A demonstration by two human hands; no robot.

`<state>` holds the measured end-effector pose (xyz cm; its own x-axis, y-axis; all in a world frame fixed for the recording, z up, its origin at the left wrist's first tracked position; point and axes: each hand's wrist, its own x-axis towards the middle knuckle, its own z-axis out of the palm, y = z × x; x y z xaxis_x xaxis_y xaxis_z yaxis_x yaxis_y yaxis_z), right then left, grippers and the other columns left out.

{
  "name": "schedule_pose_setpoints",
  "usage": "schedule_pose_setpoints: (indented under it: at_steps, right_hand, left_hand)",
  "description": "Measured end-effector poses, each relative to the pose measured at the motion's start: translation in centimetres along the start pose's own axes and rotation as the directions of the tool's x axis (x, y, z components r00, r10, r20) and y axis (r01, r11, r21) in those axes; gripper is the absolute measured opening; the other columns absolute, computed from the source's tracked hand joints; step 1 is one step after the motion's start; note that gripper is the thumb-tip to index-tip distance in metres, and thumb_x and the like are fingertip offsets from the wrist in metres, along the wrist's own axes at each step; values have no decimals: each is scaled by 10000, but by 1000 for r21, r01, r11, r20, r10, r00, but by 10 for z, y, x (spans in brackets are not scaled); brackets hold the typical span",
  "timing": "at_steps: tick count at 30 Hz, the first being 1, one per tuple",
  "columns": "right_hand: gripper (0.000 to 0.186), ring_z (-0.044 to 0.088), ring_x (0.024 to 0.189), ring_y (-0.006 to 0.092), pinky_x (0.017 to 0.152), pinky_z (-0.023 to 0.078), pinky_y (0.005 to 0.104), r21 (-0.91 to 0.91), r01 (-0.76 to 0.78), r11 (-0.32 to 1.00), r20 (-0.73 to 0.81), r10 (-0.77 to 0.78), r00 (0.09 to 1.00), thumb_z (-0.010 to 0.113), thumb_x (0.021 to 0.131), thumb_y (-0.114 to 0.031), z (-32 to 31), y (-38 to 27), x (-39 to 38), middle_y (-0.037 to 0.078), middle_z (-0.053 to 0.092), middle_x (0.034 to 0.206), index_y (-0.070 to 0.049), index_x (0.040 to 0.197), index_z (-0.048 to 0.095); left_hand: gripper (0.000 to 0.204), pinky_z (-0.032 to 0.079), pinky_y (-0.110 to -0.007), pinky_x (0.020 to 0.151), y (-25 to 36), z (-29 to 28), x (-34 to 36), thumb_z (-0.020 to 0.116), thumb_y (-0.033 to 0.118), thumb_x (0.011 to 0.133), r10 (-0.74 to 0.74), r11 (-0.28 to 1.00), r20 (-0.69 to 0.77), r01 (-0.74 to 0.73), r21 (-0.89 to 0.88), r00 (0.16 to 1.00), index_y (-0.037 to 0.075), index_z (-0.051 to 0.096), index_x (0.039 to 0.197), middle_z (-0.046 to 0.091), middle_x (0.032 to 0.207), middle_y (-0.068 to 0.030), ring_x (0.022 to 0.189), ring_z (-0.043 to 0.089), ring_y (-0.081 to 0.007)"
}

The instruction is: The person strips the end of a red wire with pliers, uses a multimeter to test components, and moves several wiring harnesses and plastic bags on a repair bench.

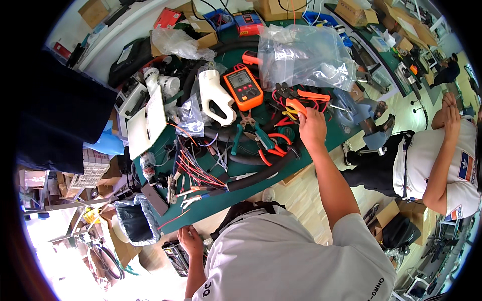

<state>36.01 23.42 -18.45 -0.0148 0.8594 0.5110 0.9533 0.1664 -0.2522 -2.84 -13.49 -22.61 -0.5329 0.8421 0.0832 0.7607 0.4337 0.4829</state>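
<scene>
**Orange-handled pliers at the R hand: quick handling notes**

Orange-handled pliers (296, 106) lie on the green table (203, 214), handles spread, black head pointing away from the R hand (313, 129), clear bag (306, 60) just beyond. R fingers are at the nearer handle, prob touching; can't tell if they're closed round it. L hand (191, 242) is down by the table edge, fingers bent, can't tell if it's got anything. IMO: stiff, midweight, not fragile, handles prob grippy. Best hold = both handles, mid-length, away from the head.
</scene>
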Motion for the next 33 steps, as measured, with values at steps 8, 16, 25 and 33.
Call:
schedule_pose_setpoints:
  at_steps: [8,16,25,33]
  right_hand:
    - [236,588,803,318,726,489,425,-202,-48,978,48,59,997,656,866,-265,49,5,17,120,629,835,-40,874,584]
    - [582,529,1049,377,906,439,467,-2,25,1000,85,-25,996,727,789,-284,22,-69,39,214,555,1142,26,1222,492]
    - [1074,249,1382,449,1079,274,578,-25,-208,978,573,184,798,789,696,-472,110,-153,95,269,204,1519,-78,1491,183]
    - [975,439,1275,364,1048,371,446,659,-503,560,557,86,826,760,680,-321,100,-90,125,245,404,1408,21,1447,265]
  left_hand:
    - [149,416,-459,718,-2,-16,25,501,123,924,15,998,46,-12,-67,999,8,583,878,571,839,-159,791,526,-369]
    - [245,428,-476,671,-7,-21,32,469,135,951,-90,989,78,98,-107,993,-14,582,792,585,762,-185,754,554,-400]
    - [294,440,-471,627,55,-23,13,461,142,943,-162,987,-147,157,-45,976,8,598,720,599,730,-163,704,567,-381]
    - [298,405,-448,573,76,-24,-1,493,157,943,-270,962,-351,265,-62,897,23,586,694,558,669,-145,629,515,-360]
